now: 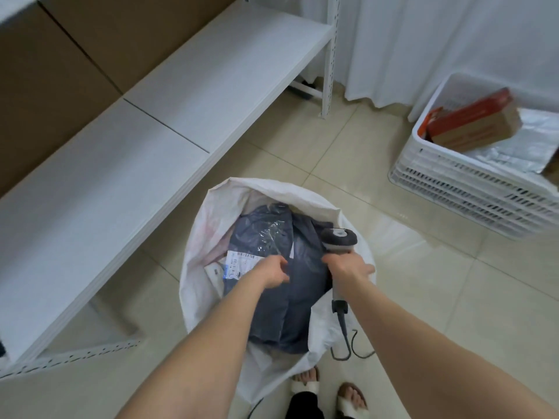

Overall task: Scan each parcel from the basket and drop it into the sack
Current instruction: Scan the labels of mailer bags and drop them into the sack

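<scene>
Grey poly parcel [290,297] lies on top inside the white woven sack [211,207], label [242,263] facing up, so the drop step looks done for this one. Left grip [273,272] hangs right over it, fingers loosely curled, nothing pinched as far as I can see. Right grip [348,269] is wrapped round the handle of the scanner [338,237], whose head sits over the sack mouth. Basket [453,182] sits well apart on the floor to the right, with a cardboard box [478,128] and a silver mailer [508,152] in it. Next, likely: turn right, reach in with the free left grip, lift one, scan its label.
</scene>
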